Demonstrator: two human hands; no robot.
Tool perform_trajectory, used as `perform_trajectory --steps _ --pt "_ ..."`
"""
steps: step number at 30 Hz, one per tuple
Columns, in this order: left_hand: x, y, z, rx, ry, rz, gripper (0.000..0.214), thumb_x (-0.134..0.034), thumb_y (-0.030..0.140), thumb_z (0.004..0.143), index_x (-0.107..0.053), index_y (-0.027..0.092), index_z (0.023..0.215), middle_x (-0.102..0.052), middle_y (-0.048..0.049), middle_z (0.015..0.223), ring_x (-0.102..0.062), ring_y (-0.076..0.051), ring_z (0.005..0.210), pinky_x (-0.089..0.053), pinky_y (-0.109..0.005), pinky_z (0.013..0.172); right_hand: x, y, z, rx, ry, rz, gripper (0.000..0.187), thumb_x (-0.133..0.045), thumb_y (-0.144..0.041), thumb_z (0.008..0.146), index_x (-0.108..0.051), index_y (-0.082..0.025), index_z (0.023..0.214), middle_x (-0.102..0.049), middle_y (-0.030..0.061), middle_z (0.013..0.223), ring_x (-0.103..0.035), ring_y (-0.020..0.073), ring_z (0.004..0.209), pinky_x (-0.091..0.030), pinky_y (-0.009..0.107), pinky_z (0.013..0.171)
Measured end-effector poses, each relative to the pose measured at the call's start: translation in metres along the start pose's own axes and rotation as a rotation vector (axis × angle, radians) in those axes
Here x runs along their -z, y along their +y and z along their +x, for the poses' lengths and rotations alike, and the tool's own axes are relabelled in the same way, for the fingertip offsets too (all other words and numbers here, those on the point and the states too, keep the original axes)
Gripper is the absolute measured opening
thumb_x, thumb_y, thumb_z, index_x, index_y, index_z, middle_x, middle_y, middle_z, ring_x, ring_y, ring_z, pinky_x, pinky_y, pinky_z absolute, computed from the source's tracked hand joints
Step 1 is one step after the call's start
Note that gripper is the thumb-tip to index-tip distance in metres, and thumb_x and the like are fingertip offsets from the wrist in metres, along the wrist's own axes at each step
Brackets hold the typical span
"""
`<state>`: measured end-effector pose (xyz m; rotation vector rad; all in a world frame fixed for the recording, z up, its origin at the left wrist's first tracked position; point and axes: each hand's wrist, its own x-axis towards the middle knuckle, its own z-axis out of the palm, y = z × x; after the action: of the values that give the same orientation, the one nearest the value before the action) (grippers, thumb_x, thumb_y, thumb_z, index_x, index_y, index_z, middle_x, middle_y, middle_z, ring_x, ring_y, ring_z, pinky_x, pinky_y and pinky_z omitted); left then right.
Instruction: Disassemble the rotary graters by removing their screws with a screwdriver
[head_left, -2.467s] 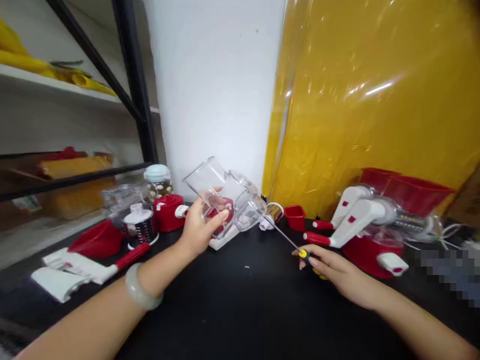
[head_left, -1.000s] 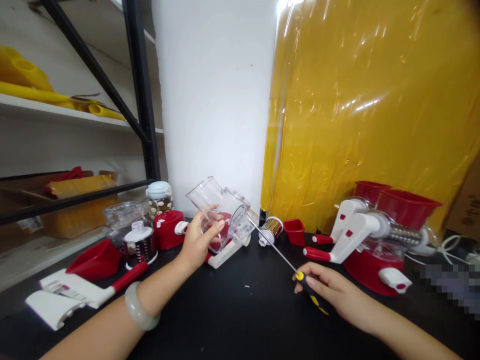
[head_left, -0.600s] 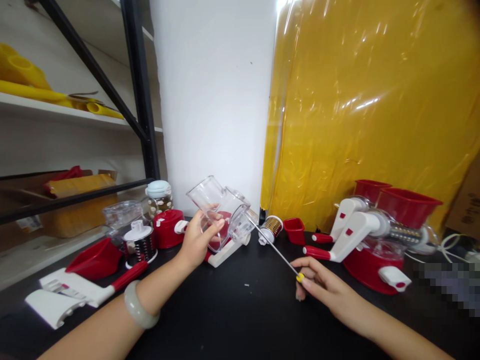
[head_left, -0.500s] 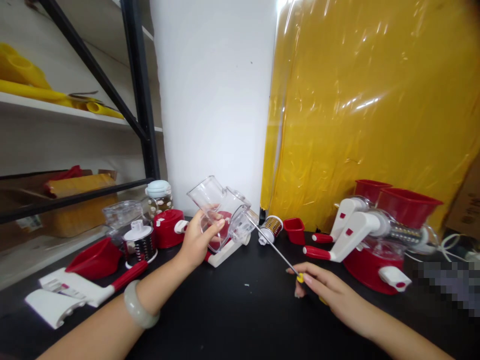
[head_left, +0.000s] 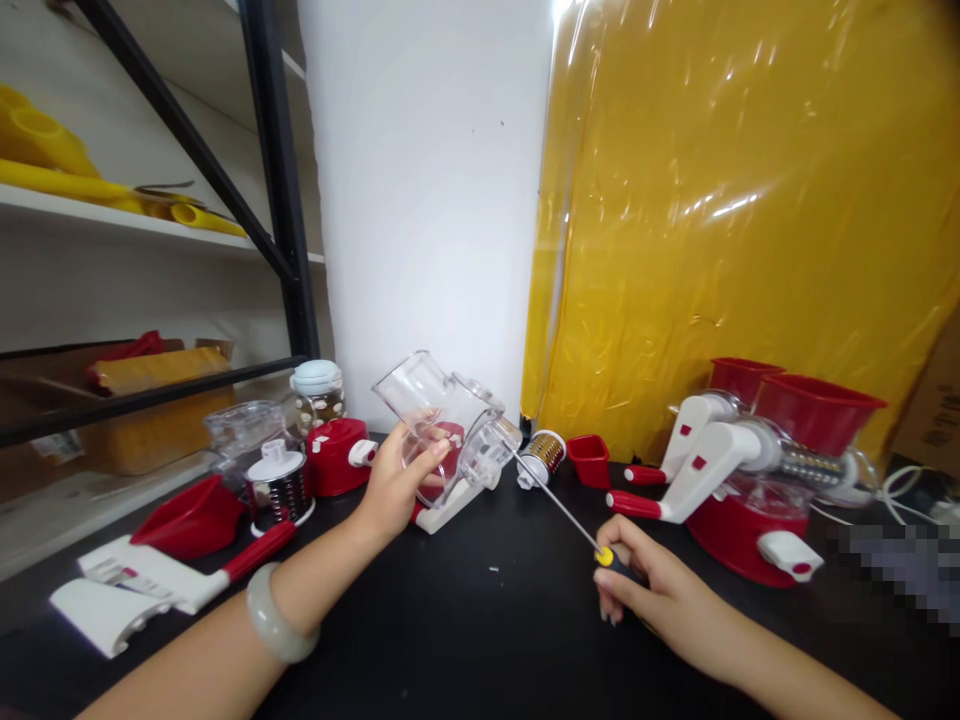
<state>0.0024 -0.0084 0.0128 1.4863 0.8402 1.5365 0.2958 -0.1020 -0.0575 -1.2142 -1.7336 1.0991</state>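
My left hand [head_left: 401,470] is closed around a clear plastic grater housing [head_left: 427,385], holding it tilted above the black table. In my right hand [head_left: 645,580] is a screwdriver [head_left: 559,505] with a long metal shaft and a yellow and black handle. Its tip meets the right end of the housing; the exact point of contact is too small to make out. Behind and below the housing lies a white crank with a red grip [head_left: 450,508]. A grater drum [head_left: 541,458] and a small red cup [head_left: 589,461] stand just beyond the screwdriver.
To the left are a red hopper [head_left: 191,520], a white crank handle [head_left: 161,575], an upright drum [head_left: 279,485], a red base [head_left: 337,458] and a lidded jar [head_left: 318,392]. Assembled rotary graters [head_left: 750,500] stand at right. A shelf rack [head_left: 281,180] rises at left.
My right fingers have shifted their grip on the screwdriver handle, so more of the handle shows. The screwdriver tip and the housing have barely moved.
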Motion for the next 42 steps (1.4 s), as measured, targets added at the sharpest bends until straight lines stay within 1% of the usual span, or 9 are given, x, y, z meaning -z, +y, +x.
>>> perform_trajectory --steps 4,8,12,19,27,33,36,39,42 --pt "0.001 0.0 0.0 0.001 0.002 0.0 0.071 -0.08 0.054 0.063 -0.058 0.015 0.119 -0.061 -0.0076 0.097 -0.062 -0.028 0.092 -0.059 -0.031 0.052 0.001 0.0 0.0 -0.016 0.013 0.028 0.048 -0.054 -0.07 0.087 -0.044 -0.025 0.095 -0.052 -0.0051 0.068 -0.053 0.0138 0.063 -0.044 0.03 0.064" --pt "0.001 0.001 0.0 0.005 -0.001 0.012 0.073 -0.08 0.056 0.062 -0.058 0.015 0.119 -0.061 -0.0081 0.097 -0.061 -0.028 0.094 -0.059 -0.031 0.052 0.005 -0.002 -0.001 0.011 0.005 0.06 0.052 -0.043 -0.069 0.093 -0.058 -0.021 0.103 -0.054 -0.0011 0.074 -0.053 0.0154 0.069 -0.044 0.031 0.069" --pt "0.0 0.003 0.0 0.007 0.0 0.017 0.075 -0.079 0.057 0.062 -0.057 0.014 0.119 -0.06 -0.0087 0.098 -0.06 -0.029 0.095 -0.059 -0.031 0.053 0.009 0.001 -0.001 0.026 0.006 -0.016 0.05 -0.043 -0.064 0.095 -0.066 -0.019 0.104 -0.056 0.0012 0.075 -0.052 0.0166 0.072 -0.043 0.032 0.069" --pt "0.001 -0.001 0.002 0.016 0.003 0.012 0.073 -0.079 0.056 0.062 -0.057 0.016 0.119 -0.06 -0.0083 0.097 -0.06 -0.029 0.095 -0.06 -0.033 0.054 0.011 0.001 -0.002 0.044 0.015 -0.097 0.044 -0.05 -0.062 0.093 -0.063 -0.021 0.1 -0.058 0.0016 0.082 -0.051 0.0171 0.078 -0.04 0.032 0.074" --pt "0.002 -0.001 0.004 0.018 0.006 0.029 0.075 -0.079 0.057 0.061 -0.057 0.015 0.12 -0.06 -0.0082 0.097 -0.06 -0.029 0.094 -0.06 -0.034 0.053 0.003 -0.003 -0.004 0.05 0.052 -0.093 0.038 -0.062 -0.06 0.086 -0.049 -0.025 0.089 -0.047 -0.0025 0.081 -0.047 0.0155 0.077 -0.041 0.03 0.073" --pt "0.002 -0.001 0.004 0.02 -0.003 0.043 0.077 -0.078 0.058 0.062 -0.055 0.014 0.121 -0.059 -0.0081 0.097 -0.059 -0.028 0.095 -0.059 -0.033 0.053 0.001 -0.005 -0.003 0.048 -0.007 -0.036 0.036 -0.058 -0.059 0.089 -0.051 -0.025 0.098 -0.053 -0.002 0.082 -0.052 0.0161 0.079 -0.043 0.032 0.078" --pt "0.001 0.0 0.003 0.027 -0.012 0.044 0.078 -0.078 0.059 0.062 -0.055 0.014 0.121 -0.059 -0.0084 0.097 -0.059 -0.028 0.095 -0.059 -0.032 0.053 0.002 -0.007 -0.005 0.045 -0.05 -0.019 0.04 -0.046 -0.061 0.095 -0.056 -0.025 0.108 -0.06 0.0009 0.082 -0.056 0.0187 0.083 -0.044 0.035 0.083" --pt "0.0 0.002 0.003 0.035 -0.006 0.041 0.08 -0.079 0.059 0.06 -0.055 0.013 0.12 -0.06 -0.0086 0.097 -0.059 -0.028 0.095 -0.058 -0.031 0.052 0.003 -0.009 -0.006 0.06 -0.045 -0.019 0.047 -0.034 -0.061 0.098 -0.062 -0.023 0.1 -0.062 0.0036 0.084 -0.058 0.0206 0.086 -0.043 0.037 0.087" --pt "0.0 0.004 0.002 0.038 0.004 0.04 0.08 -0.079 0.059 0.058 -0.055 0.014 0.119 -0.06 -0.0083 0.096 -0.06 -0.029 0.095 -0.058 -0.031 0.052 0.004 -0.008 -0.005 0.062 -0.049 -0.044 0.046 -0.035 -0.06 0.099 -0.06 -0.022 0.087 -0.062 0.0041 0.084 -0.057 0.0201 0.085 -0.043 0.036 0.084"
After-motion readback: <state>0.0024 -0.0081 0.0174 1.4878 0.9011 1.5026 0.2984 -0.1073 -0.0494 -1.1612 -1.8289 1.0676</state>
